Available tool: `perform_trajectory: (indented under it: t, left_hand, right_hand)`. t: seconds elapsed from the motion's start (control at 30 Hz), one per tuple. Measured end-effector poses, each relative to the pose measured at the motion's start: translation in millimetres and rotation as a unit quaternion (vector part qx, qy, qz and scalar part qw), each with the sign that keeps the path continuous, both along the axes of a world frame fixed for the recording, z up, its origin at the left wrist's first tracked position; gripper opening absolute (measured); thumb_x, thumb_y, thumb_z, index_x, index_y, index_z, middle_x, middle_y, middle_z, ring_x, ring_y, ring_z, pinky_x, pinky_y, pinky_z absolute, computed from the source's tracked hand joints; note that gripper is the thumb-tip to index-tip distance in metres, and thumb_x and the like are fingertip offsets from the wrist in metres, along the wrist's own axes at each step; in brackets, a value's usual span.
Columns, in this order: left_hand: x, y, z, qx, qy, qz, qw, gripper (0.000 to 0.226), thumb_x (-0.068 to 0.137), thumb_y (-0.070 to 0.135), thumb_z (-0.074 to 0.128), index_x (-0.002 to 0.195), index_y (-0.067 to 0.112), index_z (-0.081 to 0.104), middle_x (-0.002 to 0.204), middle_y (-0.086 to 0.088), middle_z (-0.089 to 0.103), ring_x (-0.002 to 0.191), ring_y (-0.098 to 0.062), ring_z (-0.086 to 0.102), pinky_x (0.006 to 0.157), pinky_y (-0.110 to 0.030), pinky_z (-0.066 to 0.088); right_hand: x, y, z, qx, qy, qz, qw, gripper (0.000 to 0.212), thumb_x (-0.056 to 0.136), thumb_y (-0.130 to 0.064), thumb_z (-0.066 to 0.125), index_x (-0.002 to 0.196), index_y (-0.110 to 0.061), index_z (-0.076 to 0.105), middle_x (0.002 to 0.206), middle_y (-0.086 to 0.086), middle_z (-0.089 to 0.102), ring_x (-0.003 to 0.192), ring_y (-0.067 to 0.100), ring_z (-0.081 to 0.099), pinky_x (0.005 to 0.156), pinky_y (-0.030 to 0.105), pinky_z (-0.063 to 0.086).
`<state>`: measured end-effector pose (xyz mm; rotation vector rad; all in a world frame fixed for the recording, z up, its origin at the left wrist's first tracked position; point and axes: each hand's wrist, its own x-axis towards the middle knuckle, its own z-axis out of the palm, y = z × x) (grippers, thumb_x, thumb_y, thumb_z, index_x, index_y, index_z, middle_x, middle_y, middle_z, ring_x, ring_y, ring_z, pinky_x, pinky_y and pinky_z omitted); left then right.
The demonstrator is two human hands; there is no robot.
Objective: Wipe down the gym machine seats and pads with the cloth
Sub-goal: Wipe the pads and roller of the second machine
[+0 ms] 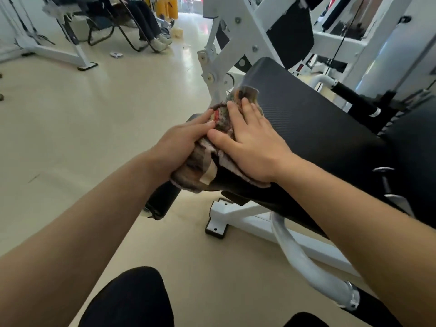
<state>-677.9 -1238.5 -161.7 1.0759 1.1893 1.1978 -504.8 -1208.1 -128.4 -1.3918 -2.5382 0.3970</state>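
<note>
A patterned, brownish cloth (221,119) lies draped over the left end of a black textured seat pad (313,123) on a white gym machine. My right hand (250,142) presses flat on the cloth with straight fingers spread on the pad's top. My left hand (181,142) grips the cloth's hanging part at the pad's left edge, fingers curled around the fabric. A black foam roller (162,201) sticks out below my left hand.
The machine's white frame (226,55) rises behind the pad, and its white base foot (219,220) stands on the beige floor. A curved grey handle bar (306,265) runs at lower right. Seated persons' legs (151,27) and another machine (70,43) are at the far left.
</note>
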Motion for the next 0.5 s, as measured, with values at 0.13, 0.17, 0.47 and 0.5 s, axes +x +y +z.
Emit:
perform_trajectory:
  t: [0.13,0.17,0.47,0.5]
  left_hand:
    - [1,43,7,0.013,0.009,-0.021,1.000,0.035,0.091,0.036,0.064,0.124,0.025,0.071,0.123,-0.002,0.072,0.116,-0.018,0.066,0.110,-0.037,0.044]
    - [2,54,7,0.016,0.008,-0.033,0.999,0.034,0.090,0.040,0.065,0.119,0.024,0.074,0.120,-0.003,0.073,0.115,-0.018,0.067,0.107,-0.037,0.045]
    - [8,145,0,0.015,-0.011,-0.013,1.000,0.024,0.093,0.037,0.065,0.102,0.016,0.072,0.109,-0.005,0.073,0.100,-0.019,0.068,0.094,-0.031,0.051]
    - [9,153,-1,0.011,-0.020,-0.014,1.000,0.022,0.092,0.036,0.067,0.098,0.016,0.072,0.102,-0.005,0.073,0.093,-0.016,0.069,0.086,-0.027,0.053]
  right_hand:
    - [-10,39,0,-0.003,0.013,-0.033,0.999,0.082,0.092,-0.071,0.023,0.159,-0.027,0.003,0.168,0.006,-0.006,0.154,0.020,-0.009,0.124,0.041,-0.002]
    - [-12,50,2,-0.007,0.012,-0.039,0.999,0.080,0.093,-0.069,0.023,0.158,-0.027,0.004,0.168,0.005,-0.006,0.154,0.019,-0.008,0.123,0.040,-0.001]
    - [-23,147,14,-0.016,-0.014,-0.083,0.996,0.050,0.104,-0.025,0.031,0.150,-0.005,0.033,0.162,0.020,0.018,0.151,0.030,0.012,0.120,0.041,0.012]
    - [-26,160,14,-0.016,-0.020,-0.090,0.996,0.045,0.102,-0.017,0.033,0.142,0.000,0.042,0.156,0.026,0.027,0.147,0.035,0.020,0.117,0.040,0.016]
